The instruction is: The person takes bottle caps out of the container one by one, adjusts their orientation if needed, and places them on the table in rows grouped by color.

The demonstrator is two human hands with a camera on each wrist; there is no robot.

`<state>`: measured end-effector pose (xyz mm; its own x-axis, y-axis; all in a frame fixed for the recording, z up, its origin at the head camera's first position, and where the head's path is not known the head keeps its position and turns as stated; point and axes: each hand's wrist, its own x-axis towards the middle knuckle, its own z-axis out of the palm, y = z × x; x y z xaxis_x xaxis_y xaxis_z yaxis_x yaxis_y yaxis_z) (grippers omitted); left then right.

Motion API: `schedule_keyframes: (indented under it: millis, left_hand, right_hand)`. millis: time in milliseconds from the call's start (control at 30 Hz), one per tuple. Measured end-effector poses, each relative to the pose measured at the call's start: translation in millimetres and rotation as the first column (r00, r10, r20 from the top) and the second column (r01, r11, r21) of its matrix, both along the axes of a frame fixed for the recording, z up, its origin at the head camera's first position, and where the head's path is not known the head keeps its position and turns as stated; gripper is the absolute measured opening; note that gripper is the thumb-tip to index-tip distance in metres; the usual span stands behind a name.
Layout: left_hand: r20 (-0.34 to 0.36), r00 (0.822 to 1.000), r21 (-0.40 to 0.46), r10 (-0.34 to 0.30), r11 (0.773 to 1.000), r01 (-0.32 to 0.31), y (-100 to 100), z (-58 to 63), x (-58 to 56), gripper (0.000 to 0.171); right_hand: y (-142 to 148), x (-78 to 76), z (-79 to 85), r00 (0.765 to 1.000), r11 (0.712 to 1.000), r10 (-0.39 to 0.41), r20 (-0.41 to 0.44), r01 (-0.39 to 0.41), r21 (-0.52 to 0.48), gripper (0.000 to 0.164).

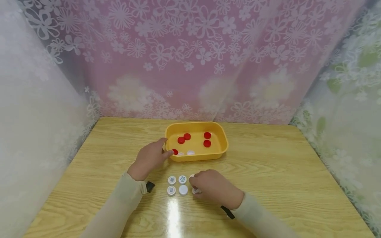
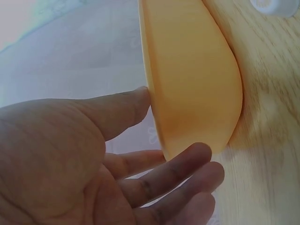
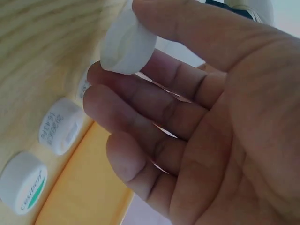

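The step seems to be setting down or picking up 1 white bottle cap, at 6 o'clock from the yellow tub. The right hand pinches it; the next move calls for gentle fingers. The left hand, spread, touches the tub at 8 o'clock. The tabletop shows 5 more white caps; the tub shows 5 red caps and 2 white.

We see a yellow-orange, rounded rectangular plastic tray with bright red, round plastic caps inside. Toward its seven o'clock we find white, round plastic caps, some printed in blue-grey, one plain. Streaky grain marks the yellowish wooden table; at twelve o'clock, white flowers cover the pink curtain.
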<state>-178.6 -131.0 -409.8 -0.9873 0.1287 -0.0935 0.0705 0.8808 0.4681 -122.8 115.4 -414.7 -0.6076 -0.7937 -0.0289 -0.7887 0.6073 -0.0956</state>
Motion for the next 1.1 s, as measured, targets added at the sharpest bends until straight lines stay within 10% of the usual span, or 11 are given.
schedule_keyframes:
  millis: [500,933,1100]
  left_hand:
    - [0.004,0.999,-0.016,-0.039,0.999,0.039,0,0.5,1.1,0.072]
    - [0.002,0.999,-0.041,-0.049,0.998,0.049,-1,3.4,1.4,0.072]
    - [0.012,0.999,-0.019,-0.045,0.999,0.045,1,0.3,2.7,0.071]
  right_hand:
    - [0,3.8,-6.1,1.0,0.998,0.021,-0.022,-0.019,0.066,0.024]
    - [2,10.7,10.3,0.991,0.997,-0.023,0.132,0.013,0.078,0.017]
    - [4,12.3,21.0,0.995,0.999,0.05,0.081,-0.048,-0.027,0.01]
